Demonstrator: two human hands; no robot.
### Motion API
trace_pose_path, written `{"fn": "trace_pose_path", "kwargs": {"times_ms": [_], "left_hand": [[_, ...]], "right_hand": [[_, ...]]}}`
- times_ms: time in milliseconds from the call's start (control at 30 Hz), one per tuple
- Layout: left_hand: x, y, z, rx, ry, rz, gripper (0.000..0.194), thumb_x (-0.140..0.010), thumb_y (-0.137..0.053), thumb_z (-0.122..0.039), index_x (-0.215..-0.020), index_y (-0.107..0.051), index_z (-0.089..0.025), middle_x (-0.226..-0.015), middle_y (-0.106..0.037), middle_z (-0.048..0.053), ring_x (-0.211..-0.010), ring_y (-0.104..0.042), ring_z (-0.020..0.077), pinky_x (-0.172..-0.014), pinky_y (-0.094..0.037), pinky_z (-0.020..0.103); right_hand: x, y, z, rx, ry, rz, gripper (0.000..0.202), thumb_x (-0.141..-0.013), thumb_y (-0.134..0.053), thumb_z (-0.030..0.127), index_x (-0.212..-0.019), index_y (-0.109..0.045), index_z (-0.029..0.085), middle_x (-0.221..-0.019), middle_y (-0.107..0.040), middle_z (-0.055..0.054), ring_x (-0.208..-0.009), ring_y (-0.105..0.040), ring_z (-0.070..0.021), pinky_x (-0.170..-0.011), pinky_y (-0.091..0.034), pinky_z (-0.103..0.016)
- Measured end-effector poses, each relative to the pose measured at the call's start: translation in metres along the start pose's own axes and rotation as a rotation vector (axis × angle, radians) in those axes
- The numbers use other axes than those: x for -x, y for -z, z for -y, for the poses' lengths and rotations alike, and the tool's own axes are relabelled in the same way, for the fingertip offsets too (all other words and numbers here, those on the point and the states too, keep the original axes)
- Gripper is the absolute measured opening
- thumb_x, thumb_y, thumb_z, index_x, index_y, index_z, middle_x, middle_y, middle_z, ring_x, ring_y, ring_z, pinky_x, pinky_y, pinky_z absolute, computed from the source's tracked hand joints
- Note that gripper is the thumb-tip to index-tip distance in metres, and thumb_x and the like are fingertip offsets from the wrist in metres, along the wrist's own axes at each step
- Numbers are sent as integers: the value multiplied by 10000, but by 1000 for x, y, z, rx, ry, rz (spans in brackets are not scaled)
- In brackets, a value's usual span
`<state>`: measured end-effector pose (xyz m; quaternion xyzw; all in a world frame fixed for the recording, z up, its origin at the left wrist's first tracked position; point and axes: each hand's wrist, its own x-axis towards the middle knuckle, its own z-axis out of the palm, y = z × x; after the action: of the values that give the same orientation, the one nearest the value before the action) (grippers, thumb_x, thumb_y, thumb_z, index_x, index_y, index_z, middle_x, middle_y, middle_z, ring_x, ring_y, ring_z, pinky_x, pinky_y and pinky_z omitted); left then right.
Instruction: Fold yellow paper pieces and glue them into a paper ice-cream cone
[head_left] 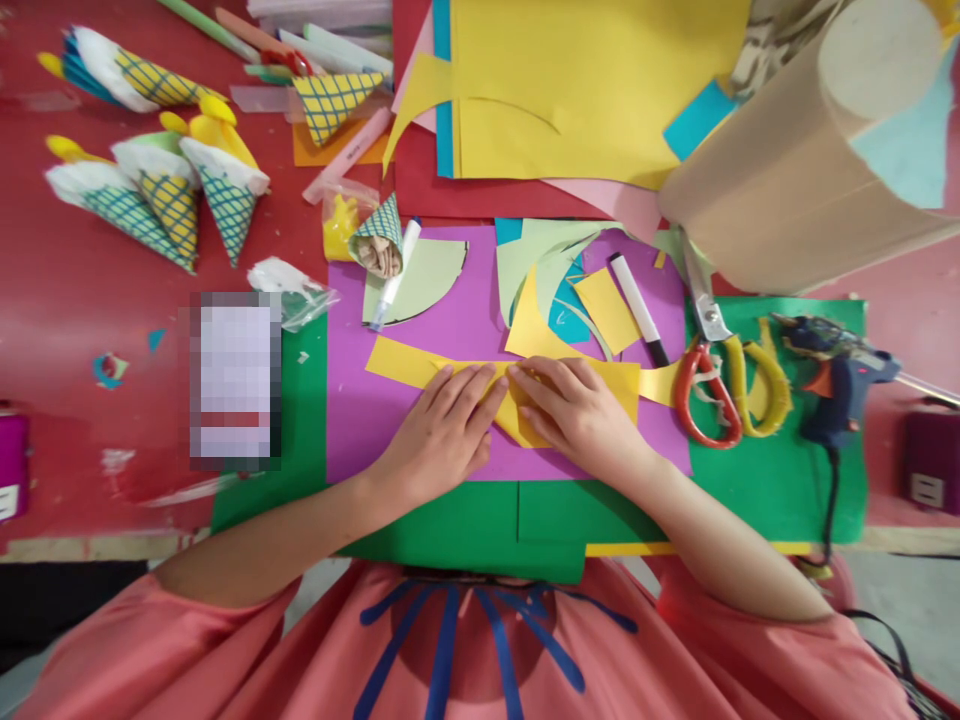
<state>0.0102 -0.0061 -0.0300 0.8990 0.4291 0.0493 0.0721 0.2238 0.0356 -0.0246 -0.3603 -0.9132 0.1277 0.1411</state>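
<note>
A strip of yellow paper (615, 385) lies across the purple sheet (420, 440), with a fold or overlap near its middle. My left hand (454, 415) rests flat on it, fingers stretched forward. Beside it, my right hand (581, 405) presses on the same paper with extended fingers; the fingertips of both hands nearly meet. Just beyond lie yellow scraps (604, 305), a capped black marker (637, 308) and a pale green quarter-circle piece (435, 275) with a black outline. To the right of my right hand are scissors (709, 380) with red and yellow handles.
A glue gun (847, 375) sits on the green sheet (787, 500) at right. A large cardboard tube (795, 160) stands at back right. Several decorated paper cones (229, 200) lie at left, above a blurred-out rectangular object (234, 380). Yellow sheets (600, 90) are stacked at the back.
</note>
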Motion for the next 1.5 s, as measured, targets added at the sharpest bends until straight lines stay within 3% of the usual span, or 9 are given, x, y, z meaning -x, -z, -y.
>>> {"fn": "trace_pose_path", "kwargs": {"times_ms": [567, 833, 1033, 1300, 1400, 1500], "left_hand": [[0, -1, -1, 46, 10, -7, 565, -893, -460, -201, -1435, -380, -61, -1445, -455, 209, -1338, -427, 328, -1151, -301, 524], [0, 0, 0, 36, 8, -6, 555, -894, -462, -202, -1424, -394, -51, -1441, -457, 214, -1334, -429, 332, -1148, -307, 521], [-1, 1, 0, 49, 11, 4, 564, -893, -464, -198, -1433, -380, -61, -1446, -455, 211, -1340, -427, 333, -1147, -315, 530], [0, 15, 5, 3, 3, -34, 362, -912, -436, -178, -1232, -557, -58, -1407, -522, 171, -1310, -490, 262, -1114, -414, 407], [6, 22, 10, -47, 30, -17, 373, -898, -473, -174, -1252, -565, -99, -1347, -570, 150, -1237, -544, 282, -1075, -441, 433], [14, 25, 17, -83, 47, -48, 397, -891, -485, -167, -1263, -553, -48, -1289, -604, 165, -1219, -554, 284, -1076, -437, 422]], "right_hand": [[0, 1, 0, -95, -40, 35, 399, -937, -432, 199, -1312, -543, 121, -1213, -607, -169, -1023, -553, -269, -926, -523, -473], [0, 1, 1, -45, -12, 20, 381, -937, -442, 198, -1278, -564, 82, -1203, -615, -174, -1007, -548, -265, -913, -527, -451], [0, -1, 2, -39, -40, 36, 389, -955, -415, 217, -1305, -551, 117, -1216, -607, -162, -1001, -554, -258, -919, -520, -462], [-2, 0, 4, -53, -50, 14, 369, -953, -413, 189, -1277, -565, 100, -1185, -614, -166, -1011, -549, -263, -925, -531, -456], [-3, 1, 5, -40, -43, 16, 355, -950, -416, 179, -1254, -573, 83, -1178, -617, -168, -1002, -545, -264, -917, -538, -451], [-4, 3, 6, -53, -65, 34, 355, -948, -397, 153, -1257, -566, 113, -1180, -615, -151, -1009, -540, -261, -920, -537, -447]]}}
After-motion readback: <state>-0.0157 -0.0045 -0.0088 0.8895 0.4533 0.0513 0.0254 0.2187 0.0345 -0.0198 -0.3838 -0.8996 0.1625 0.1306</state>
